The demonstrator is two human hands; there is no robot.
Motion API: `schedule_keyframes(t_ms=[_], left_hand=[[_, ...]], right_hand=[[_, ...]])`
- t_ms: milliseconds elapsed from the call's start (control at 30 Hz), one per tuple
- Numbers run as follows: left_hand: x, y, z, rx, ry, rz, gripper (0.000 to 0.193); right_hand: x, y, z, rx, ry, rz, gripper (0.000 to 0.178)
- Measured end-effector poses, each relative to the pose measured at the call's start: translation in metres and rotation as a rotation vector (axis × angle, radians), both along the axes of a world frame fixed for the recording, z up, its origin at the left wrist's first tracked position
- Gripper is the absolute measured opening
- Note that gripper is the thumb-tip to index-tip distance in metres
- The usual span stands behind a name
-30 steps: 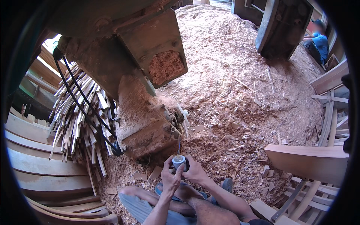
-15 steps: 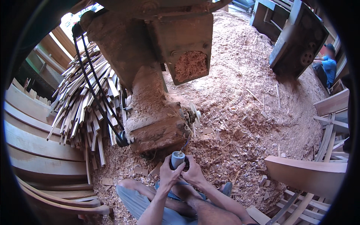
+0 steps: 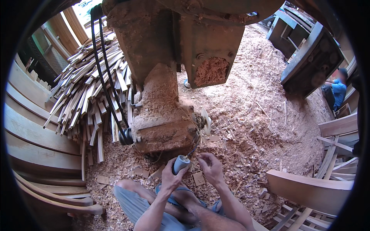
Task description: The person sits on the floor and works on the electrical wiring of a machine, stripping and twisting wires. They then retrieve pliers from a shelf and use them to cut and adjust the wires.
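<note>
In the head view, the only view here, the left hand [image 3: 170, 178] is gripping a grey cylinder [image 3: 180, 164], fingers and thumb wrapping its sides and its top end tipping toward the right. The cylinder is not resting on anything: it is hanging in that grip above the shavings-covered floor [image 3: 246, 154], just in front of the lower front edge of the dusty machine body [image 3: 165, 134], nearer that edge's right corner. Thin leads [image 3: 195, 148] seem to be running from below that corner to the cylinder's top. The right hand [image 3: 211, 168] is hovering just right of the cylinder, apart from it, its fingers curling loosely; whether they are pinching a lead or anything small, I cannot tell.

For good handling, the left hand should be bracing the cylinder firmly, with its top facing the right hand and its fingers staying clear of that end. The right fingertips should be working close to the top, leaving slack in the leads rather than pulling on them. Loose shavings could be getting into the top, so holding it well above the floor is making sense. The forearms should be staying clear of the pale wheel [image 3: 206, 121] at the machine body's right side.
</note>
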State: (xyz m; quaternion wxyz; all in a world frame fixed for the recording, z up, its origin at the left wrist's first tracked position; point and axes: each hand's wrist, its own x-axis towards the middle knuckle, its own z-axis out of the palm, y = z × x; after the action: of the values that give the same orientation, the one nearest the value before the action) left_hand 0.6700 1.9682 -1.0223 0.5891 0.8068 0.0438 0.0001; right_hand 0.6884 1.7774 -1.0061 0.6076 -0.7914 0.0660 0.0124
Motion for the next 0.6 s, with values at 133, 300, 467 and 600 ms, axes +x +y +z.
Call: schedule_keyframes(t_ms=[133,300,467,600], left_hand=[[-0.003,-0.001,0.001,0.037,0.026,-0.016,0.058],[-0.004,0.000,0.001,0.050,0.006,-0.038,0.058],[-0.004,-0.002,0.001,0.040,0.011,-0.038,0.057],[-0.005,-0.002,0.002,0.040,0.020,-0.035,0.056]], right_hand=[[0.042,-0.008,0.026,-0.217,-0.279,-0.060,0.012],[0.085,-0.014,0.053,-0.314,-0.258,-0.017,0.016],[0.084,-0.010,0.051,-0.390,-0.197,0.095,0.017],[0.077,-0.006,0.045,-0.397,-0.205,0.061,0.012]])
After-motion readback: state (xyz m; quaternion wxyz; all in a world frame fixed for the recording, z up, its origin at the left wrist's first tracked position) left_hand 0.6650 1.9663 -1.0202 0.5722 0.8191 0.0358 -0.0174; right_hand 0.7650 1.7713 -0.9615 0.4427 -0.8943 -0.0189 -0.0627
